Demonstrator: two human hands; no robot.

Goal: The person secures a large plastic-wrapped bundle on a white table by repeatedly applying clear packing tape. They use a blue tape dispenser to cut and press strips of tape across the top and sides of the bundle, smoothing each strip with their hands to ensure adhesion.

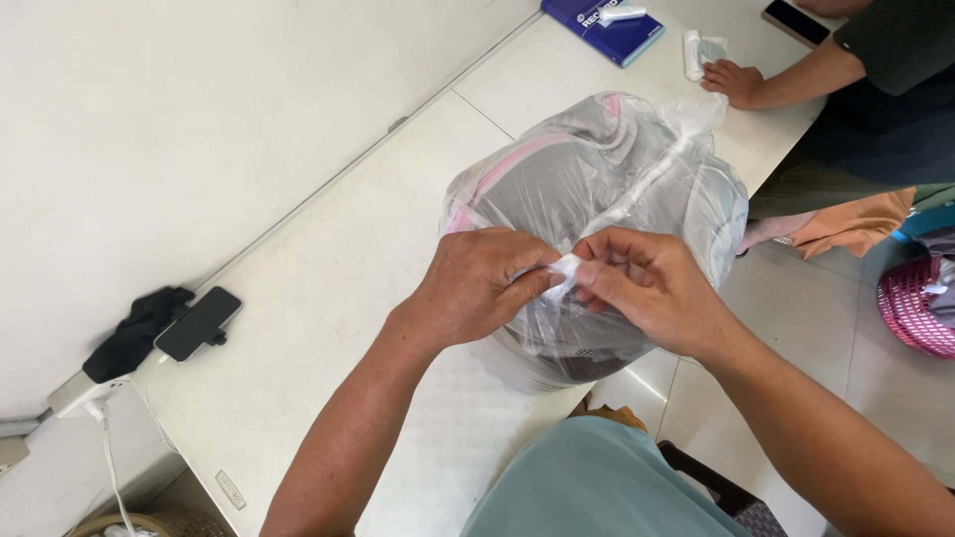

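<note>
I see my left hand (pixel 477 288) and my right hand (pixel 647 288) meeting at the near side of a clear plastic bag (pixel 597 199) that sits at the right edge of the white tabletop (pixel 328 298). Both sets of fingers are narrowed to a pinch on a twisted tuft of the bag's plastic (pixel 565 267), thumbs and forefingers pressed together from either side. Inside the bag I make out grey fabric with a pink band, though its exact kind is hard to tell through the film.

To handle this well, I judge the pinch should stay close to the twist, with even tension from both sides, since thin film like this can tear or slip if pulled unevenly.

At the near left of the tabletop lie a black phone (pixel 197 323) and a dark cloth (pixel 134 328) beside a white power strip (pixel 85 390). At the far end rest a blue booklet (pixel 602 30) and another person's hand (pixel 734 80). A pink basket (pixel 915 303) stands on the tiled floor at right.
</note>
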